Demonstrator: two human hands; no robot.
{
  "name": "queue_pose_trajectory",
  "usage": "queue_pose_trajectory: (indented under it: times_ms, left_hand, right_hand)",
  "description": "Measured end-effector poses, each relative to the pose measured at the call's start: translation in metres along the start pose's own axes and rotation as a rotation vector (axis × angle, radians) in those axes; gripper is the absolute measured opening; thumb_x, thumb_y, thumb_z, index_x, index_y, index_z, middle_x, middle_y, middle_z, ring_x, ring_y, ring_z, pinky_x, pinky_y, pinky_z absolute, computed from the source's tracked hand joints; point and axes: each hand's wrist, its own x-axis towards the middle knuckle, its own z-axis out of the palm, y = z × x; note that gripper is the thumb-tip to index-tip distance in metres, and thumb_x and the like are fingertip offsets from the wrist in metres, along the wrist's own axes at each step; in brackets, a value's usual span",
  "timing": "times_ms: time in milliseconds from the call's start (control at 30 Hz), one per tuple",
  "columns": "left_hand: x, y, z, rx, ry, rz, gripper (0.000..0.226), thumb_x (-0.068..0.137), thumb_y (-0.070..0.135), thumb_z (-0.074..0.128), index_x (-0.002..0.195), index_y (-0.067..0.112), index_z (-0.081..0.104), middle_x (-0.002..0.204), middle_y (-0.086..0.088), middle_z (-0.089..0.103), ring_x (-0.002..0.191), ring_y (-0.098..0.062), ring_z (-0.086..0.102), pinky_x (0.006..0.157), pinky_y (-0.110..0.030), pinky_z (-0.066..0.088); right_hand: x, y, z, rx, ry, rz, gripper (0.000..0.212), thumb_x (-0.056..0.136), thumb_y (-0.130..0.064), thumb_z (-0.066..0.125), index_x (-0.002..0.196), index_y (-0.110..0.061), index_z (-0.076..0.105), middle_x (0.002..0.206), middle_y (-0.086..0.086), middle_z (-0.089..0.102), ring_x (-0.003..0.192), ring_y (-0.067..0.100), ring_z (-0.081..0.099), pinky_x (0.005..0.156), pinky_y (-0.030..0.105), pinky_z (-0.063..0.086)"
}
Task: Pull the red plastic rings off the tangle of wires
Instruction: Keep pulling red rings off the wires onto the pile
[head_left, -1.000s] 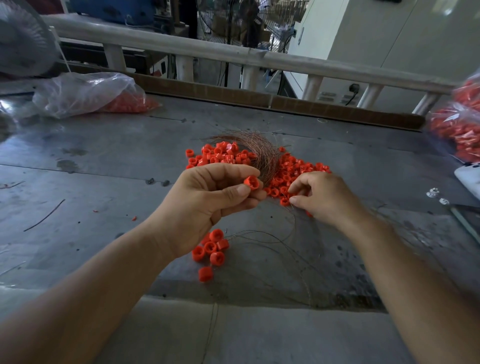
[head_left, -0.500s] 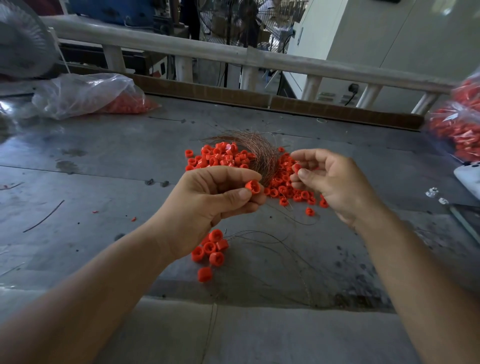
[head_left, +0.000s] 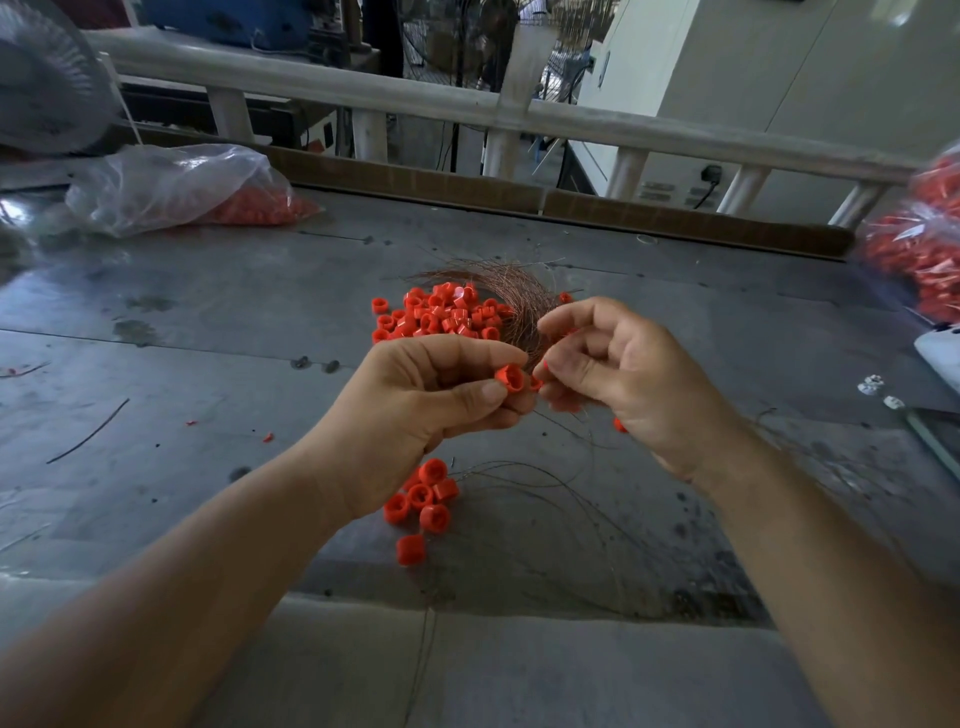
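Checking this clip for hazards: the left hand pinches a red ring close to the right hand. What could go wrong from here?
1. The red ring sits only in the left hand's fingertips; a sharp tug may flick it off the table.
2. Thin strands of the wire tangle might prick the right hand.
3. Freed rings lie beside loose wires and could re-snag.

The right hand (head_left: 634, 374) hides part of the ring pile (head_left: 447, 312). The bag (head_left: 924, 260) at the right edge is blurred and cropped.
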Motion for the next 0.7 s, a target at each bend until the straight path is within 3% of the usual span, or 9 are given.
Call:
queue_pose_trajectory:
  times_ms: [133,367,567,700]
  left_hand:
    - [0.0,0.001,0.0,0.018,0.004,0.012,0.024,0.065,0.004,0.058,0.079,0.014,0.075,0.077,-0.008,0.073,0.073,-0.016,0.069,0.065,-0.019,0.054]
    - [0.001,0.0,-0.001,0.024,0.056,0.004,0.024,0.063,0.004,0.059,0.084,0.008,0.068,0.071,-0.007,0.071,0.068,-0.015,0.069,0.062,-0.02,0.054]
    - [0.0,0.002,0.001,0.047,0.055,-0.006,0.022,0.061,0.007,0.061,0.081,0.006,0.067,0.07,-0.006,0.07,0.065,-0.014,0.067,0.061,-0.019,0.054]
    - [0.001,0.002,0.0,0.044,0.078,-0.007,0.025,0.06,0.007,0.061,0.084,0.003,0.066,0.07,-0.006,0.07,0.065,-0.014,0.067,0.061,-0.019,0.054]
  right_hand:
    - [-0.003,-0.006,0.004,0.062,0.0,-0.085,0.02,0.061,-0.02,0.066,0.081,-0.017,0.064,0.066,-0.004,0.066,0.06,0.006,0.062,0.056,0.014,0.048]
    - [-0.005,-0.005,0.01,-0.022,0.028,-0.172,0.027,0.056,-0.023,0.072,0.082,-0.025,0.064,0.066,-0.011,0.064,0.066,0.002,0.062,0.064,0.015,0.052]
    - [-0.006,-0.005,0.014,-0.043,0.008,-0.256,0.021,0.059,-0.016,0.072,0.079,-0.018,0.066,0.074,-0.003,0.068,0.072,0.013,0.067,0.067,0.022,0.054]
    - [-0.006,-0.001,0.018,-0.054,0.011,-0.266,0.023,0.059,-0.013,0.072,0.079,-0.02,0.067,0.079,-0.004,0.067,0.073,0.005,0.065,0.067,0.016,0.051]
